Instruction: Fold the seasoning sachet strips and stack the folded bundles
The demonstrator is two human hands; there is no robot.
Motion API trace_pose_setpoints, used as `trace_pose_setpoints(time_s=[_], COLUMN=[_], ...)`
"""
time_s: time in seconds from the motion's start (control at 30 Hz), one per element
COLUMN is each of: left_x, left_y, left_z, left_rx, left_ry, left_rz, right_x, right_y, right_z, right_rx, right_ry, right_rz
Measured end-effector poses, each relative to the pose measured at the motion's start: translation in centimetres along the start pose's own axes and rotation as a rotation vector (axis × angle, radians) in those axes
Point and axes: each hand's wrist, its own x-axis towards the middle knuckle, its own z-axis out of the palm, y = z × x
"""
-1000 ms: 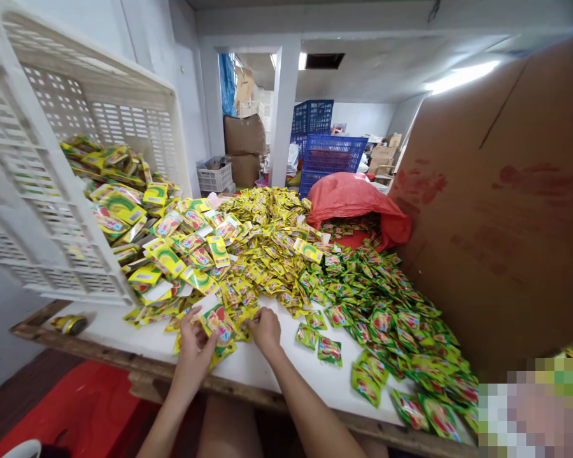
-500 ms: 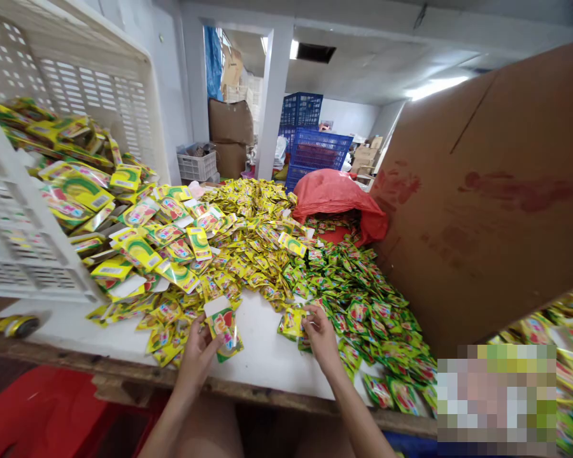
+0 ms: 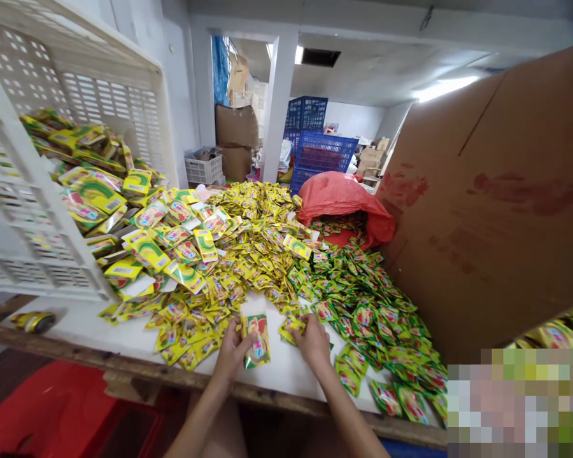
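My left hand (image 3: 230, 350) is closed on an upright green and yellow box-like packet (image 3: 257, 340) at the near edge of the white table (image 3: 124, 334). Just to its right, my right hand (image 3: 314, 341) rests on the table with its fingers pinched on small yellow and green sachets (image 3: 290, 327). A heap of small yellow sachets (image 3: 258, 242) lies ahead of both hands. Green sachets (image 3: 372, 318) spread to the right of them. Larger yellow packets (image 3: 138, 242) spill out of a tilted white crate (image 3: 38, 165) on the left.
A big cardboard sheet (image 3: 496, 203) stands at the right. A red sack (image 3: 344, 200) lies behind the green sachets. Blue crates (image 3: 322, 152) and cardboard boxes (image 3: 236, 127) are at the back. A red surface (image 3: 52, 413) sits below the table's wooden edge. A tape roll (image 3: 35, 321) lies left.
My left hand has moved right with the packet, closer to my right hand. My right hand stays at the edge of the green sachets with a few in its fingers.
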Motion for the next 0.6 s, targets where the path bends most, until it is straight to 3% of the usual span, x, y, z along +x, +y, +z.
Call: trace_pose_setpoints(time_s=[0.13, 0.3, 0.5, 0.6], left_x=[0.2, 0.4, 0.5, 0.4], left_y=[-0.3, -0.8, -1.2, -1.5], left_z=[1.0, 0.9, 0.9, 0.8], left_rx=[-0.014, -0.012, -0.011, 0.056], left_ry=[-0.06, -0.076, -0.27, -0.363], left_rz=[-0.026, -0.085, -0.08, -0.032], right_x=[-0.5, -1.0, -2.0, -2.6], right_y=[-0.1, 0.2, -1.2, -1.9], right_z=[0.2, -0.4, -1.3, -1.0], right_rx=[0.009, 0.174, 0.674, 0.83], right_ry=[-0.043, -0.177, -0.454, -0.507], right_rz=[0.005, -0.034, 0.077, 0.163])
